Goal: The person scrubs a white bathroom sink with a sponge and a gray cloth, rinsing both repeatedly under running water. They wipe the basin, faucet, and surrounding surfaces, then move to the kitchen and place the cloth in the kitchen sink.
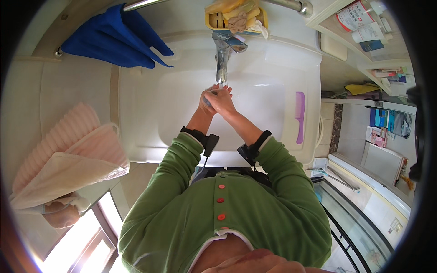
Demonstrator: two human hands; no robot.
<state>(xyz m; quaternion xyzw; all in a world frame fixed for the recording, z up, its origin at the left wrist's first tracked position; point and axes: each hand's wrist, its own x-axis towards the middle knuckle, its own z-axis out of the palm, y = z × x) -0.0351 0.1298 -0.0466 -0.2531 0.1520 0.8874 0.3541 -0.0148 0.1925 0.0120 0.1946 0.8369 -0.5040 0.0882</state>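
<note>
My left hand (pixel 203 106) and my right hand (pixel 222 101) are pressed together over the white washbasin (pixel 194 136), just below the spout of a chrome faucet (pixel 222 65). A small dark grey object (pixel 207 101), perhaps a bar of soap, sits between them. Fingers cover most of it, so its full shape is hidden. My right thumb and palm lie over it, while my left palm is behind. Both hands look wet, and a little water seems to meet the fingertips.
A purple comb (pixel 300 117) lies on the basin's right ledge. Behind the faucet stands a yellow soap basket (pixel 213 21) holding a sponge-like bundle. A blue towel (pixel 112 37) hangs at left, pink cloth (pixel 82 146) below it. Bottles (pixel 367 32) stand on the right shelf.
</note>
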